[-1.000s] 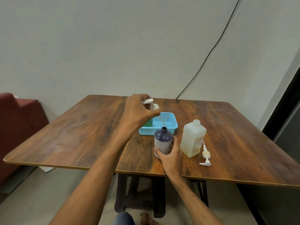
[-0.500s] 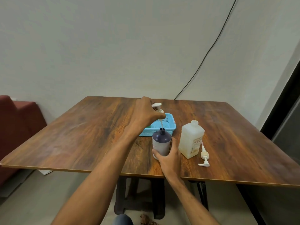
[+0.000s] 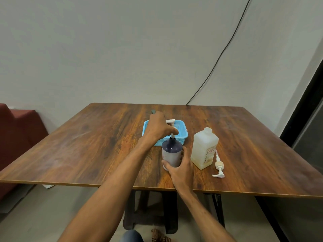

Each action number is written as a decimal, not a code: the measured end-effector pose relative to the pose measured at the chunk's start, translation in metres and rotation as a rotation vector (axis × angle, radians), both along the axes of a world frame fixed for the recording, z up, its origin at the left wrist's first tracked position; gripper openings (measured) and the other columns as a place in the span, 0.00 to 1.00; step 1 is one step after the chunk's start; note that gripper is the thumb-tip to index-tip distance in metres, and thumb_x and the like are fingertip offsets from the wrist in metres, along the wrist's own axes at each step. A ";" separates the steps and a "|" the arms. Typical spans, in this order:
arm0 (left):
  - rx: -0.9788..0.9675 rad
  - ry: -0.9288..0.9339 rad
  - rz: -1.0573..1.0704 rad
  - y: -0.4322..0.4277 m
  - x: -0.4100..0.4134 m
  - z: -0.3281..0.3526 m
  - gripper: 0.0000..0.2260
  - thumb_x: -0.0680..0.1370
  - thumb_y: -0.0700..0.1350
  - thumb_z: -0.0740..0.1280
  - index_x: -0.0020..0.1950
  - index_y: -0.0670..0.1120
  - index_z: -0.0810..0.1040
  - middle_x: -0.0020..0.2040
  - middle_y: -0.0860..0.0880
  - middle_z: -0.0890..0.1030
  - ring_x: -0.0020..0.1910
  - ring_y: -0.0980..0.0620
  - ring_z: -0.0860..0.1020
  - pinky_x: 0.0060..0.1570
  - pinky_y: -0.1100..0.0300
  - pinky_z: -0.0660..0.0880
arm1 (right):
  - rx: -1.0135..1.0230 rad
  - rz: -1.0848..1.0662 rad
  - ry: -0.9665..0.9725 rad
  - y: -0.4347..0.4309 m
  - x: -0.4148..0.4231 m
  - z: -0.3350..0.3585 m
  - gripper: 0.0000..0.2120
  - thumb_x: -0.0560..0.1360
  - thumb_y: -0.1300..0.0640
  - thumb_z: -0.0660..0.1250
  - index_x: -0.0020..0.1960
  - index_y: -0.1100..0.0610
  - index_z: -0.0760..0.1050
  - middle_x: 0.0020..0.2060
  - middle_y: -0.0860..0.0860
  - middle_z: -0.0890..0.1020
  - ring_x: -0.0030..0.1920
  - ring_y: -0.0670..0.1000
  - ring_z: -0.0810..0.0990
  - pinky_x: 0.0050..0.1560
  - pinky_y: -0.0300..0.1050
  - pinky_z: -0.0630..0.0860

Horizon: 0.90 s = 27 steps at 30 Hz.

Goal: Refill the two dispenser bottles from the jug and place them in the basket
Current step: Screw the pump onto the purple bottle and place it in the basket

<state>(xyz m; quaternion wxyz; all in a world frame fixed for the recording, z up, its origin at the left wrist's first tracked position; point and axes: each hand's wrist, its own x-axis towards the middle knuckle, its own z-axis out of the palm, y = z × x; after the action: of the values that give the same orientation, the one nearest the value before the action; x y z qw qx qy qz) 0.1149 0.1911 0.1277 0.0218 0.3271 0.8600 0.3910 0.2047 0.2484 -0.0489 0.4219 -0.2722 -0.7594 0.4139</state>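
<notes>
The purple dispenser bottle (image 3: 171, 151) stands upright just below the frame's centre on the tabletop (image 3: 83, 147). The right hand (image 3: 182, 170) has its fingers curled round the bottle's base, and the left hand (image 3: 157, 128) pinches the white pump (image 3: 170, 121) at its neck. The blue basket (image 3: 182, 137) sits just behind, and the jug (image 3: 204, 147) and a loose pump (image 3: 219, 167) are to the right.

The left half of the desk (image 3: 78, 151) is seen bare, and wide passage is offered there from near edge to far edge. The middle is crowded: the basket (image 3: 182, 135) stands far, the bottle (image 3: 171, 151) just near of it, the jug (image 3: 203, 147) just right of the bottle. The narrow gap between bottle and jug is taken up by the right grip (image 3: 181, 169), wrapped round the bottle. Approach from above is blocked by the pump head (image 3: 172, 124) pinched in the left grip (image 3: 158, 128). A loose pump (image 3: 219, 167) lies just right of the jug; bare desk is found beyond it.
</notes>
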 end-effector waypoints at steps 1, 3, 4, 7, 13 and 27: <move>-0.010 0.007 0.000 0.000 0.000 0.000 0.15 0.65 0.47 0.81 0.42 0.40 0.80 0.41 0.46 0.82 0.29 0.56 0.75 0.24 0.69 0.64 | 0.002 0.000 -0.001 0.000 0.000 0.000 0.41 0.65 0.43 0.80 0.72 0.44 0.62 0.67 0.43 0.74 0.64 0.47 0.75 0.61 0.50 0.79; -0.033 0.021 -0.001 0.001 -0.002 -0.001 0.15 0.65 0.48 0.81 0.41 0.41 0.79 0.43 0.46 0.82 0.30 0.56 0.75 0.25 0.69 0.65 | 0.004 -0.003 -0.004 0.001 0.000 -0.001 0.41 0.65 0.43 0.79 0.72 0.44 0.62 0.67 0.43 0.74 0.64 0.47 0.75 0.61 0.51 0.79; -0.048 0.025 -0.003 0.001 -0.003 -0.003 0.16 0.64 0.48 0.81 0.41 0.42 0.78 0.44 0.45 0.82 0.32 0.55 0.76 0.26 0.68 0.68 | 0.005 -0.005 -0.006 0.001 -0.001 -0.001 0.41 0.65 0.43 0.79 0.72 0.44 0.62 0.67 0.43 0.74 0.64 0.47 0.75 0.60 0.51 0.80; -0.069 0.013 -0.015 0.001 -0.005 -0.010 0.17 0.64 0.46 0.82 0.43 0.42 0.79 0.49 0.46 0.84 0.36 0.54 0.80 0.35 0.63 0.79 | -0.007 0.007 0.002 0.002 -0.001 -0.002 0.41 0.65 0.42 0.79 0.71 0.43 0.62 0.67 0.43 0.74 0.64 0.46 0.75 0.60 0.51 0.80; -0.073 -0.016 -0.047 0.002 -0.003 -0.019 0.16 0.64 0.46 0.82 0.44 0.41 0.79 0.47 0.48 0.83 0.37 0.56 0.80 0.33 0.65 0.78 | 0.001 0.006 0.005 0.002 -0.001 -0.002 0.41 0.65 0.41 0.78 0.72 0.45 0.62 0.68 0.44 0.73 0.65 0.46 0.75 0.61 0.51 0.79; 0.356 -0.096 -0.052 -0.010 0.008 -0.064 0.14 0.67 0.48 0.80 0.44 0.41 0.83 0.38 0.54 0.83 0.37 0.65 0.81 0.33 0.70 0.76 | 0.011 0.003 -0.012 0.004 -0.001 -0.001 0.42 0.64 0.40 0.78 0.72 0.43 0.62 0.66 0.43 0.74 0.64 0.44 0.75 0.58 0.50 0.80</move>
<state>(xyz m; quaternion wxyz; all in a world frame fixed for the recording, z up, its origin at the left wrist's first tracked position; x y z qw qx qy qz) 0.1229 0.1807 0.0640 0.0147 0.3290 0.7664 0.5516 0.2041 0.2519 -0.0494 0.4183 -0.2711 -0.7645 0.4088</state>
